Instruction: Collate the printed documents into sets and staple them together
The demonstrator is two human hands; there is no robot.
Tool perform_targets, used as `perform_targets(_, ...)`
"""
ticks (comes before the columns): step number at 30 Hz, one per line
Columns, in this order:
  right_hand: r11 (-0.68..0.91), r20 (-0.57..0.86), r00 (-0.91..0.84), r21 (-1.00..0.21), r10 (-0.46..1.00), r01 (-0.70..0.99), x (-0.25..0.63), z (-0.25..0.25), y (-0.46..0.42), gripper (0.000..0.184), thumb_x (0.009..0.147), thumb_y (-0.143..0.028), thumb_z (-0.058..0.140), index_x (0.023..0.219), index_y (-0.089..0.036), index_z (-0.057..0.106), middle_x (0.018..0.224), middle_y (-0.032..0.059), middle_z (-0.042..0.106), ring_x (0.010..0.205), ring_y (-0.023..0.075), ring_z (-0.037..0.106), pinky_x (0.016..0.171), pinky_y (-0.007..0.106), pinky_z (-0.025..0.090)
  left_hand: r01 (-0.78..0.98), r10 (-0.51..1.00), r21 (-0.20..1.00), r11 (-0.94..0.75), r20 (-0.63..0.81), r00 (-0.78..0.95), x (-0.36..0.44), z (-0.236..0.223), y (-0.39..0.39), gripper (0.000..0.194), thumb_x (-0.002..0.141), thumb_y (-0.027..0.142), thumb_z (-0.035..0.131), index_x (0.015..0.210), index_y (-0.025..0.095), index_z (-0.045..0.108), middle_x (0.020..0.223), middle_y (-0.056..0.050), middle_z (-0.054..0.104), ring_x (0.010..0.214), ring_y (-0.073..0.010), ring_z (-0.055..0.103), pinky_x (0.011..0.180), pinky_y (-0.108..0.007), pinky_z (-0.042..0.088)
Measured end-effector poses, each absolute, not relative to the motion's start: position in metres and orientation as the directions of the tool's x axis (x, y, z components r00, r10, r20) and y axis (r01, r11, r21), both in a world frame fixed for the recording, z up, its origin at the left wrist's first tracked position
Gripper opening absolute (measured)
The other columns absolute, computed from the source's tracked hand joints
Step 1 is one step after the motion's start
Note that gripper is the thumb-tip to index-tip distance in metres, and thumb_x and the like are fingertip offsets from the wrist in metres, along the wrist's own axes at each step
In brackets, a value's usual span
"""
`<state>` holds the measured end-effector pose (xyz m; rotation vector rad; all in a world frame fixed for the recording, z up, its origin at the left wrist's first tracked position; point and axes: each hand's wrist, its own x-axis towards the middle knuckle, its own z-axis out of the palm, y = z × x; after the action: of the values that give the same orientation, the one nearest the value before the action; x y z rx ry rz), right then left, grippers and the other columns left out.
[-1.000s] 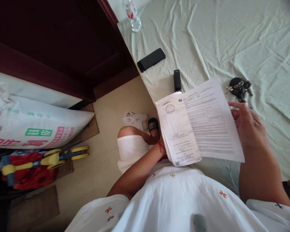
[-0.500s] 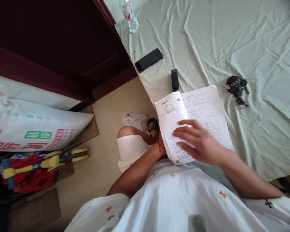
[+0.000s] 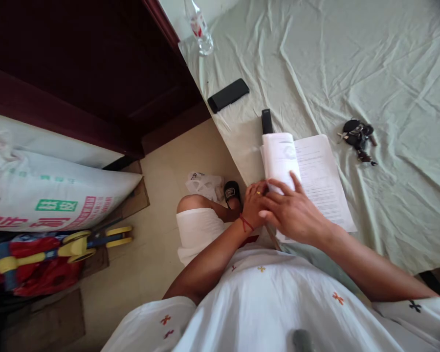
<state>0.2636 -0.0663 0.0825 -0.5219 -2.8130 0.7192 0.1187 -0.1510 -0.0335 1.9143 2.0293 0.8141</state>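
A sheaf of printed papers [image 3: 324,186] lies on the cloth-covered surface, its left pages curled over to the right in a pale fold. My left hand [image 3: 254,203], wearing a ring and a red string bracelet, grips the left edge of those pages. Its thumb is hidden. Across the lower part of the fold rests my right hand [image 3: 295,210], fingers spread, its thumb side beside the left hand's fingers. A narrow black object [image 3: 266,121] sticks out from behind the top edge of the papers; the rest of it is covered.
Beyond the papers lie a black phone [image 3: 228,96] and a clear plastic bottle [image 3: 201,32]. A bunch of keys [image 3: 358,137] is to the right on the wrinkled pale cloth [image 3: 388,210]. At the left, a printed white sack [image 3: 66,190] and a yellow-wheeled toy [image 3: 77,247] stand on the floor.
The left pages have been lifted and curled to the right, and the stamped page is mostly out of sight. My left hand came up into view at their edge; my right hand came down onto them.
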Motion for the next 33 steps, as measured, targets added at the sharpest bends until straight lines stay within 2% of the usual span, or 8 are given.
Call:
perform_targets(5, 0.681, 0.097, -0.69, -0.31, 0.717, 0.664, 0.337, 0.083, -0.033, 0.041, 0.107, -0.047, 0.043, 0.12, -0.024, 0.074, 0.125, 0.0131, 0.076, 0.141, 0.0424, 0.052, 0.118, 0.075, 0.026, 0.907, 0.943, 0.401, -0.13, 0.332, -0.012, 0.116, -0.031, -0.143, 0.048, 0.09, 0.035, 0.064, 0.138, 0.033, 0.068, 0.141, -0.009, 0.061, 0.133, -0.0284, 0.055, 0.114, -0.049, 0.039)
perform_targets(9, 0.518, -0.02, -0.525, -0.137, 0.851, 0.844, 0.383, 0.077, 0.008, 0.048, 0.101, -0.06, 0.044, 0.108, -0.025, 0.077, 0.114, 0.0172, 0.077, 0.127, 0.0506, 0.06, 0.104, 0.081, 0.036, 0.909, 0.929, 0.389, -0.149, 0.369, -0.006, 0.116, -0.031, -0.144, 0.047, 0.089, 0.034, 0.064, 0.135, 0.031, 0.07, 0.137, -0.009, 0.061, 0.132, -0.0273, 0.055, 0.113, -0.047, 0.039)
perform_targets(11, 0.522, -0.066, -0.53, -0.108, 0.845, 0.846, 0.385, 0.074, 0.028, 0.051, 0.099, -0.061, 0.044, 0.114, -0.024, 0.076, 0.116, 0.0176, 0.076, 0.123, 0.0487, 0.062, 0.103, 0.072, 0.043, 0.91, 0.933, 0.388, -0.146, 0.36, -0.004, 0.116, -0.033, -0.144, 0.049, 0.088, 0.034, 0.065, 0.137, 0.032, 0.069, 0.138, -0.009, 0.061, 0.132, -0.0275, 0.055, 0.113, -0.047, 0.038)
perform_targets(15, 0.591, -0.099, -0.611, -0.174, 0.785, 0.788, 0.343, 0.064, 0.06, 0.051, 0.1, -0.052, 0.045, 0.13, -0.021, 0.071, 0.12, 0.0164, 0.074, 0.117, 0.0413, 0.064, 0.099, 0.057, 0.05, 0.91, 0.934, 0.39, -0.137, 0.357, -0.013, 0.116, -0.033, -0.143, 0.051, 0.086, 0.033, 0.066, 0.137, 0.032, 0.07, 0.138, -0.01, 0.062, 0.132, -0.0278, 0.056, 0.113, -0.047, 0.038)
perform_targets(18, 0.67, 0.024, -0.688, -0.251, 0.726, 0.698, 0.297, 0.051, 0.076, 0.049, 0.102, -0.045, 0.043, 0.142, -0.023, 0.063, 0.141, 0.0144, 0.066, 0.131, 0.0391, 0.057, 0.105, 0.056, 0.047, 0.903, 0.924, 0.398, -0.159, 0.382, -0.006, 0.116, -0.032, -0.143, 0.048, 0.088, 0.033, 0.065, 0.135, 0.03, 0.071, 0.136, -0.01, 0.063, 0.131, -0.027, 0.057, 0.112, -0.046, 0.039)
perform_targets(21, 0.715, 0.099, -0.721, -0.275, 0.686, 0.642, 0.264, 0.038, 0.088, 0.05, 0.104, -0.041, 0.041, 0.148, -0.022, 0.059, 0.15, 0.0137, 0.06, 0.14, 0.0367, 0.051, 0.112, 0.055, 0.042, 0.901, 0.919, 0.396, -0.177, 0.393, 0.008, 0.115, -0.031, -0.143, 0.044, 0.093, 0.039, 0.062, 0.136, 0.029, 0.071, 0.136, -0.011, 0.063, 0.132, -0.0268, 0.056, 0.111, -0.046, 0.04)
perform_targets(25, 0.763, 0.088, -0.773, -0.263, 0.629, 0.591, 0.249, 0.022, 0.096, 0.046, 0.105, -0.039, 0.04, 0.14, -0.022, 0.065, 0.145, 0.0133, 0.064, 0.143, 0.0354, 0.047, 0.116, 0.055, 0.036, 0.903, 0.92, 0.391, -0.177, 0.391, 0.011, 0.114, -0.032, -0.144, 0.046, 0.098, 0.05, 0.059, 0.138, 0.029, 0.07, 0.136, -0.012, 0.063, 0.134, -0.0273, 0.055, 0.111, -0.047, 0.039)
perform_targets(33, 0.766, 0.099, -0.773, -0.259, 0.626, 0.588, 0.253, 0.012, 0.091, 0.046, 0.103, -0.038, 0.04, 0.136, -0.023, 0.068, 0.137, 0.015, 0.066, 0.129, 0.0376, 0.051, 0.106, 0.056, 0.041, 0.911, 0.932, 0.38, -0.161, 0.361, 0.014, 0.114, -0.033, -0.144, 0.047, 0.099, 0.052, 0.057, 0.138, 0.03, 0.069, 0.137, -0.012, 0.062, 0.136, -0.028, 0.053, 0.114, -0.048, 0.038)
